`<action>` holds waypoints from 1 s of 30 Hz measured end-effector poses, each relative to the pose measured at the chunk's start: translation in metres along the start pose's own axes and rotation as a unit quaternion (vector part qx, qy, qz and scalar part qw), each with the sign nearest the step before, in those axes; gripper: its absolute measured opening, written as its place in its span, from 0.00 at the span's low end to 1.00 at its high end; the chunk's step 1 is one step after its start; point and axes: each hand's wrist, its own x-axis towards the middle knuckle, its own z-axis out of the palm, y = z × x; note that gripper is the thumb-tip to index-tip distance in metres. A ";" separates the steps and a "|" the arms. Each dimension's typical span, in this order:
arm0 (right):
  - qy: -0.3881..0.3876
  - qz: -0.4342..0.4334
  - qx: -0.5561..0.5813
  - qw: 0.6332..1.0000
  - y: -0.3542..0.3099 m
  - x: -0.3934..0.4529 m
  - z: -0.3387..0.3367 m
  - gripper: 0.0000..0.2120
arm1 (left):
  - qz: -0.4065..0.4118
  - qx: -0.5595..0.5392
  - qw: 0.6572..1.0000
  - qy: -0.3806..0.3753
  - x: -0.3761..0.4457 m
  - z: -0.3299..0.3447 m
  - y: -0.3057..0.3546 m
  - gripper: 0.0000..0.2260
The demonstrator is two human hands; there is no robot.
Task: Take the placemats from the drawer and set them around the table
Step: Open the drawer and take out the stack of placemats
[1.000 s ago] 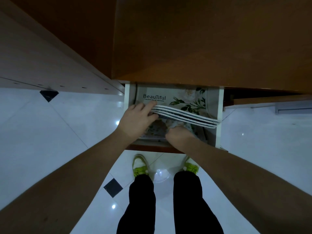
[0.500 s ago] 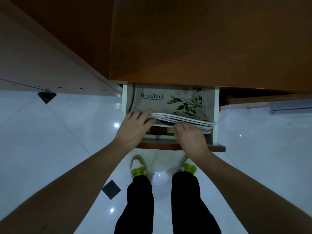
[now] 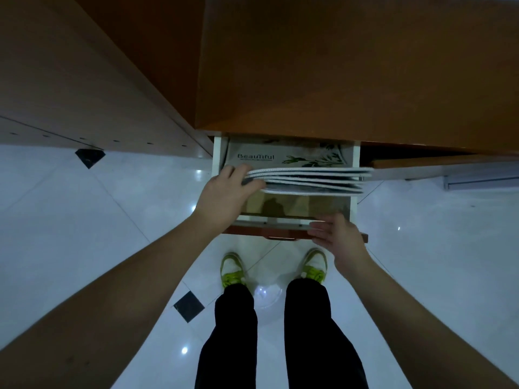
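A stack of several white-edged placemats (image 3: 311, 181) is lifted out of the open drawer (image 3: 354, 164), held level above it. My left hand (image 3: 227, 195) grips the stack's left end. The top mat's face, printed "Beautiful" with green leaves, shows toward the cabinet. The drawer's wooden bottom is bare beneath the stack. My right hand (image 3: 337, 237) holds nothing, with its fingers spread against the brown drawer front (image 3: 252, 231).
A brown wooden cabinet top (image 3: 351, 66) overhangs the drawer. A pale cabinet side (image 3: 70, 88) runs to the left. The floor is glossy white tile (image 3: 98, 220) with small black diamonds. My black trouser legs and green-and-white shoes (image 3: 233, 269) stand just before the drawer.
My left hand has raised the stack clear of the drawer, baring its bottom. My right hand let go of the mats and dropped to the drawer front.
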 end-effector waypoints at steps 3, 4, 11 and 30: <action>-0.052 0.110 0.209 0.970 -0.016 -0.001 -0.015 0.27 | 0.007 -0.021 1.000 -0.002 -0.009 -0.016 0.003 0.27; -0.064 0.122 0.241 0.961 -0.022 -0.001 -0.020 0.29 | 0.010 -0.030 1.000 -0.002 -0.014 -0.017 0.003 0.29; -0.096 0.185 0.230 0.951 -0.062 -0.001 -0.036 0.37 | 0.065 -0.096 0.993 -0.013 -0.061 -0.008 0.012 0.34; -0.046 0.218 -0.104 0.969 -0.022 -0.009 -0.061 0.17 | -0.235 -0.528 0.788 -0.211 -0.099 -0.013 0.022 0.14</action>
